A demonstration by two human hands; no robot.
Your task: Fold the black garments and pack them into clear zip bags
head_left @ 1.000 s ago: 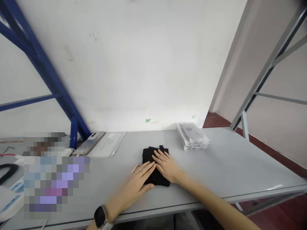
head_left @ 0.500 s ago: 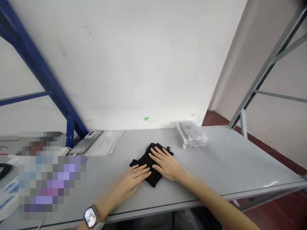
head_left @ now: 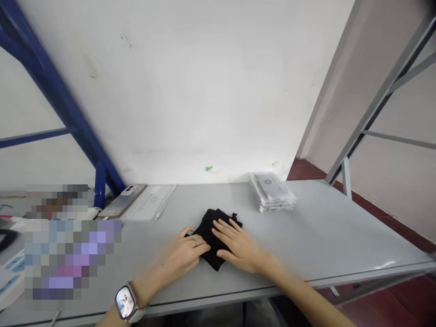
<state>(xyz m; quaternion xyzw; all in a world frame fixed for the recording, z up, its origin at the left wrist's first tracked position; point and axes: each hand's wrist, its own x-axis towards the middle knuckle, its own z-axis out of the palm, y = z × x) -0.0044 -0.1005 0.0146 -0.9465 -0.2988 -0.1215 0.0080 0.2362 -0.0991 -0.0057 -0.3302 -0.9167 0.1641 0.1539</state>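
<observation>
A folded piece of black cloth, perhaps a garment, lies on the grey table in front of me. My left hand, with a ring and a watch on its wrist, has its fingers curled around the cloth's left edge. Flat on the cloth's right side rests my right hand, fingers stretched out. The palm hides part of the fabric. A small black tab sticks out at the cloth's upper right.
Flat packets in clear bags form a stack at the back right. Another clear bag and a phone lie at the back left. A white power strip sits far left, beside a blurred-out patch. A white wall stands behind.
My left fingers have gone from lying flat to curling at the cloth's left edge. The cloth has shifted slightly toward me and left, with my right hand still flat on it.
</observation>
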